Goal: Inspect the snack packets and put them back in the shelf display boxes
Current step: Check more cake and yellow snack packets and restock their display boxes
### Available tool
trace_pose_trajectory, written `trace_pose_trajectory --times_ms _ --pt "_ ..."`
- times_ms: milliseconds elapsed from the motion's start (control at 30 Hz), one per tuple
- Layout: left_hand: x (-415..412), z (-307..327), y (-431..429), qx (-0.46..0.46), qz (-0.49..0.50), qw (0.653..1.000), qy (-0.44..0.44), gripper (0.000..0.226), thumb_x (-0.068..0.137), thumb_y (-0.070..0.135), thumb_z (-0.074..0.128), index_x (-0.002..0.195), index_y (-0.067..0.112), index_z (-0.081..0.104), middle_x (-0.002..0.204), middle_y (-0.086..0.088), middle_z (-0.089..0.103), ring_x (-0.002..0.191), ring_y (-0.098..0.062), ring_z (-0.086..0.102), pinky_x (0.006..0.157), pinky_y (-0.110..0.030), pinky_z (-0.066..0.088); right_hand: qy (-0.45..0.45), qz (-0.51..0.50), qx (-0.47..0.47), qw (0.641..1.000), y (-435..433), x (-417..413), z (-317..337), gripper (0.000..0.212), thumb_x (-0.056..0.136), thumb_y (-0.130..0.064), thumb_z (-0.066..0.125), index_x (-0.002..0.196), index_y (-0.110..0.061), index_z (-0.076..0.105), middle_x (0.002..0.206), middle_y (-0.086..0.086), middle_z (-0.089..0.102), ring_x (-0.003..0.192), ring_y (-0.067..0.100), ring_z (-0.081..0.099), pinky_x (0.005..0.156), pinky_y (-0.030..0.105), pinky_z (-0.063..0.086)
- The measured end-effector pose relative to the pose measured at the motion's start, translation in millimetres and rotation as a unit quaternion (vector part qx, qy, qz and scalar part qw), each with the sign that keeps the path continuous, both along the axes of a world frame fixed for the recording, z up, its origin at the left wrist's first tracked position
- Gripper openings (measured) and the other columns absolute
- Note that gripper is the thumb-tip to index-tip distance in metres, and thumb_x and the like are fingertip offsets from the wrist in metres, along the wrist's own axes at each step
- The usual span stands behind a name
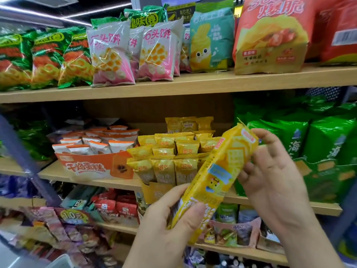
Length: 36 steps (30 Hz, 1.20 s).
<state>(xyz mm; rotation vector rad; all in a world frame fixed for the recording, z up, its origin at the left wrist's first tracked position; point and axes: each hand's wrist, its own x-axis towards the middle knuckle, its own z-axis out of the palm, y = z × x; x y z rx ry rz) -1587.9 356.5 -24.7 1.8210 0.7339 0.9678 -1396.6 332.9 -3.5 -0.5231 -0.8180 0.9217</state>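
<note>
At the shelf [58, 173], left hand [166, 225] grips the packet [218, 171] low; right hand [274, 171] lightly holds its top with curled fingers. That light hold risks a drop.

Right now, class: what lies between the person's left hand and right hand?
The long yellow snack packet, tilted: the left hand grips its lower end, the right hand holds its upper part. The head view shows this.

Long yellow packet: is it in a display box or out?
Out. The yellow packet is held tilted, left hand holding its lower end, right hand its upper part.
</note>
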Motion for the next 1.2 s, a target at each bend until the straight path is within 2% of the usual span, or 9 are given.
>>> trace_pose_trajectory --times_ms 133,267,367,500,700,833,967,1100,1200 --pt "2.6 -9.8 -1.9 0.012 -0.003 1.000 0.023 0.045 0.070 0.069 0.053 0.114 0.067 0.050 0.105 0.024 0.070 0.095 0.002 0.067 0.080 -0.015 0.050 -0.015 -0.020 -0.023 0.999 -4.1 -5.4 -2.8 0.055 0.050 -0.032 0.091 0.100 -0.020 0.070 0.092 0.011 0.075 0.076 0.019 0.073 0.060 0.025 0.057" --pt "8.1 -4.9 -5.6 0.164 0.019 0.981 0.099 0.055 0.092 0.061 0.039 0.140 0.069 0.014 0.132 0.046 0.042 0.116 0.013 0.051 0.090 -0.004 0.042 -0.034 -0.036 -0.029 0.998 -7.8 -12.8 -2.5 0.029 0.055 -0.019 0.076 0.084 -0.027 0.076 0.091 0.010 0.076 0.077 0.017 0.074 0.058 0.021 0.056" --pt "13.4 2.9 -4.5 0.206 0.026 0.974 0.086 0.055 0.094 0.058 0.036 0.142 0.067 0.010 0.131 0.043 0.040 0.120 0.011 0.048 0.094 -0.009 0.043 -0.076 -0.039 -0.020 0.996 -9.0 -19.6 -5.4 0.034 0.057 -0.027 0.083 0.090 -0.027 0.075 0.096 0.011 0.076 0.087 0.020 0.073 0.066 0.024 0.057" --pt "17.9 7.4 -1.4 0.207 0.026 0.977 0.048 0.055 0.096 0.049 0.042 0.142 0.066 0.018 0.128 0.033 0.049 0.120 0.003 0.052 0.097 -0.023 0.049 -0.093 -0.030 -0.012 0.995 -10.7 -22.2 -9.2 0.036 0.057 -0.032 0.087 0.090 -0.025 0.073 0.095 0.012 0.075 0.088 0.023 0.073 0.068 0.026 0.058" --pt "22.3 8.6 -0.4 0.167 0.012 0.986 0.015 0.051 0.093 0.049 0.044 0.138 0.067 0.027 0.130 0.035 0.051 0.122 0.003 0.053 0.095 -0.015 0.047 -0.101 -0.032 -0.001 0.994 -13.3 -24.6 -9.6 0.029 0.059 -0.027 0.085 0.084 -0.024 0.071 0.094 0.014 0.075 0.088 0.027 0.073 0.070 0.029 0.058" --pt "23.2 6.2 0.5 0.175 0.070 0.982 0.013 0.039 0.094 0.054 0.048 0.130 0.066 0.040 0.121 0.018 0.059 0.108 -0.002 0.060 0.085 -0.018 0.051 -0.127 -0.054 -0.013 0.990 -14.1 -22.9 -11.4 0.022 0.062 -0.022 0.081 0.082 -0.024 0.071 0.092 0.012 0.075 0.086 0.025 0.073 0.069 0.028 0.058" --pt "22.2 16.5 4.3 0.223 0.180 0.958 -0.007 0.032 0.083 0.066 0.055 0.098 0.042 0.067 0.099 0.016 0.062 0.095 -0.013 0.061 0.072 -0.026 0.053 -0.257 -0.099 -0.008 0.961 -18.6 -25.2 -13.0 0.021 0.070 -0.028 0.084 0.088 -0.031 0.072 0.092 0.000 0.076 0.088 0.016 0.072 0.072 0.024 0.057" --pt "23.5 26.1 1.8 0.044 0.143 0.977 -0.150 0.017 0.072 0.042 0.072 0.075 0.025 0.077 0.070 0.002 0.070 0.065 -0.008 0.066 0.054 -0.017 0.050 -0.355 -0.123 -0.002 0.927 -20.5 -26.1 -14.4 0.029 0.072 -0.032 0.082 0.098 -0.031 0.070 0.097 -0.005 0.074 0.094 0.017 0.069 0.080 0.025 0.056" --pt "23.8 24.3 0.8 -0.027 0.106 0.980 -0.168 0.020 0.068 0.039 0.069 0.073 0.023 0.078 0.070 -0.003 0.072 0.064 -0.012 0.067 0.057 -0.020 0.053 -0.299 -0.004 -0.049 0.953 -19.6 -18.1 -9.8 0.033 0.077 -0.038 0.077 0.108 -0.035 0.069 0.103 -0.004 0.074 0.094 0.022 0.071 0.077 0.033 0.058"
